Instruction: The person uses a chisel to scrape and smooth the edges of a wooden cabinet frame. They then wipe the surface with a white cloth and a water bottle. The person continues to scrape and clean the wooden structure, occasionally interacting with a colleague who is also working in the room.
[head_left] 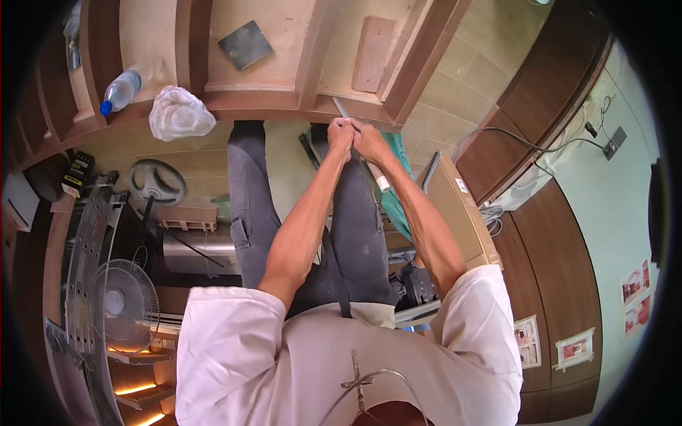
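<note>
My left hand (341,132) and my right hand (370,143) are closed side by side around one thin long tool. Its grey metal tip (339,107) sticks out past my left fist and touches the front edge of a brown wooden cabinet frame (284,99) that lies on the floor. A white round end (383,184), seemingly the tool's handle, shows under my right wrist. I stand over the frame in grey trousers, both arms stretched forward.
On the frame lie a crumpled white cloth (178,113), a blue-capped water bottle (118,90), a dark square sheet (245,44) and a small board (374,54). A fan (125,305) stands at left, a cardboard box (463,213) and cables (540,148) at right.
</note>
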Demonstrator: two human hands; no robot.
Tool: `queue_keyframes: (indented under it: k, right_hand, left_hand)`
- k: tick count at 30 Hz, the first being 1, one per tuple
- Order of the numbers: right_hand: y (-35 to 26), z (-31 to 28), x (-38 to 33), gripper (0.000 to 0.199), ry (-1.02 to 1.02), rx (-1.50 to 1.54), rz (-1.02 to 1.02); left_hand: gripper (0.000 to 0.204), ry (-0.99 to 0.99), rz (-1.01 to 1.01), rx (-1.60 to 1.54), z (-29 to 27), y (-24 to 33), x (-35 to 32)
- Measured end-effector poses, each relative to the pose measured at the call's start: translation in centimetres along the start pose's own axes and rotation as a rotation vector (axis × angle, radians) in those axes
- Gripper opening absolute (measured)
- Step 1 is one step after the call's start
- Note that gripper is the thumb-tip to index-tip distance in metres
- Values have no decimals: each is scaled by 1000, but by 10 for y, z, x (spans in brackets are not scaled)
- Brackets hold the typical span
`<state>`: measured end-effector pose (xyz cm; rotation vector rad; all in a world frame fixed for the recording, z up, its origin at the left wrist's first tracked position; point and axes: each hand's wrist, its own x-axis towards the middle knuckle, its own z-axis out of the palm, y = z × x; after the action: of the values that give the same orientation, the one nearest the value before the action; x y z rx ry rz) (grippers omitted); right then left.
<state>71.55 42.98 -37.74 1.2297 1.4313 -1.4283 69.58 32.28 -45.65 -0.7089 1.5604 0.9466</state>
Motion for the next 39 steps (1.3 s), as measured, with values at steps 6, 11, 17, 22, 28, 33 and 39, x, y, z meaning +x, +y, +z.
queue_keyframes:
  k: [6, 11, 17, 22, 28, 33, 39]
  right_hand:
    - [50, 12, -26, 48, 138, -13, -85]
    - [77, 1, -29, 49, 166, -47, -338]
    - [94, -31, 1, 55, 62, 37, -155]
    - [122, -19, -27, 52, 78, -6, -269]
    - [145, -30, -23, 52, 184, -22, -402]
    - [131, -73, -4, 54, 54, 86, -215]
    - [170, -55, -14, 55, 20, 142, -166]
  left_hand:
    - [20, -73, -123, -98, 7, -16, -33]
    - [20, -47, -58, 83, 19, -2, -47]
    - [16, -91, -105, -15, 54, -15, -18]
    - [19, 35, 45, 65, 53, -51, -34]
    - [19, -49, -12, 114, 70, -48, -42]
    - [17, -60, -121, -60, 106, -43, -14]
    - [17, -123, -76, 0, 97, -62, -30]
